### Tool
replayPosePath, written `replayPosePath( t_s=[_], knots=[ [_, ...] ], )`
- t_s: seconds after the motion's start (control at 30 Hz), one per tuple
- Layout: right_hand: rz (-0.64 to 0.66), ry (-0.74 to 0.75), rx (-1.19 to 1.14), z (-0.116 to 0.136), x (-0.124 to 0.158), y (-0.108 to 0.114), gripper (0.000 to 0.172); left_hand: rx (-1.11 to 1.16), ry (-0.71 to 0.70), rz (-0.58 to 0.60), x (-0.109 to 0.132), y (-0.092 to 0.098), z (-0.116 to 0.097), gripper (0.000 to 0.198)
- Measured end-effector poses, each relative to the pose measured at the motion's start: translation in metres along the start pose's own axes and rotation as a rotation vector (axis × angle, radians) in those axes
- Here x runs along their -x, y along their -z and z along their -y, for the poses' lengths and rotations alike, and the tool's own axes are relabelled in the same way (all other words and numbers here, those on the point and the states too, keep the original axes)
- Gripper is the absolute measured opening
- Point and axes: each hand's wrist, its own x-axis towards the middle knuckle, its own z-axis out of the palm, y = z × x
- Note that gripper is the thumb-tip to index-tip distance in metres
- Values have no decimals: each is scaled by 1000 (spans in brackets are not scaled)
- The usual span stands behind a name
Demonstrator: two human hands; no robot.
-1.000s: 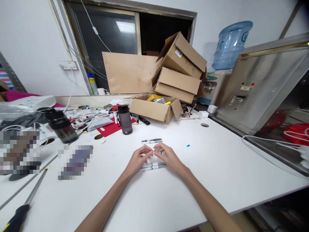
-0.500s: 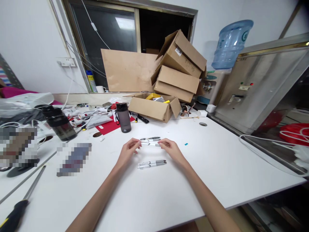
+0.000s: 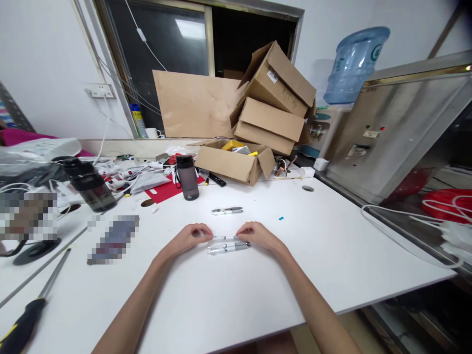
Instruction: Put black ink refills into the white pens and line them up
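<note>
My left hand [image 3: 190,237] and my right hand [image 3: 258,234] pinch the two ends of a thin clear-and-silver pen [image 3: 224,238], held level just above the white table [image 3: 228,300]. Directly in front of it, another pen [image 3: 228,247] with a clear barrel and grey cap lies on the table between my hands. A little farther back, two more pens [image 3: 226,211] lie side by side.
A dark bottle [image 3: 187,177] and a larger dark bottle [image 3: 90,185] stand at the back left among cables. Cardboard boxes [image 3: 273,105] pile up behind. A screwdriver [image 3: 25,322] lies near left. A metal cabinet [image 3: 401,128] and water jug [image 3: 354,61] stand right.
My hands lifted one pen off the table toward the far pair, then brought it back down close beside the pen lying between them.
</note>
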Motion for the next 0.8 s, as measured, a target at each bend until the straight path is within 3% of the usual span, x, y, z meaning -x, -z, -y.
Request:
replayPosePath(
  t_s=[0.3, 0.5, 0.63, 0.73, 0.8],
  knots=[
    [22, 32, 27, 3, 3, 3, 18, 11, -80, 83, 1, 1, 4, 22],
    [42, 8, -17, 0, 2, 4, 24, 100, -64, 9, 1, 2, 3, 24],
    [-188, -14, 19, -13, -4, -1, 31, 207, 79, -189, -7, -7, 14, 38],
    [-354, -32, 111, -26, -11, -6, 38, 458, 161, -328, -15, -17, 18, 49],
    [-409, -41, 163, -33, -17, -9, 43, 649, 205, -350, -18, -22, 17, 51]
  ],
)
